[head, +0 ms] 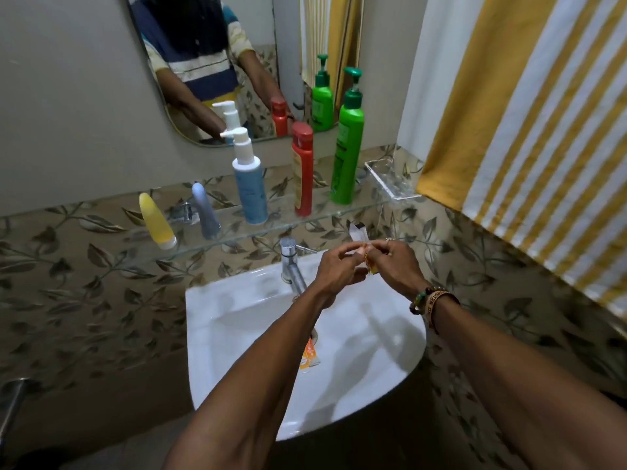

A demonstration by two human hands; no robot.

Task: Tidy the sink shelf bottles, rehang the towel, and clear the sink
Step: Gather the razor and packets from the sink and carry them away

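Both hands are raised over the sink (237, 334), just in front of the tap (291, 262). The left hand (336, 268) and right hand (398, 264) together pinch the held sachet (368, 262), small and orange, between thumbs and curled fingers (383, 247), the two grips nearly touching. The loose sachets (309, 356) lie in the basin by the drain, partly hidden behind the left forearm. They are judged light, limp and probably wet-slick, best lifted by a fingertip pinch at a flat edge.

Plain grey wall (68, 96) painted above, leaf-patterned tiles (84, 283) laid below, rounded mirror (288, 45) mounted, chrome bar (13, 398) fitted lower left
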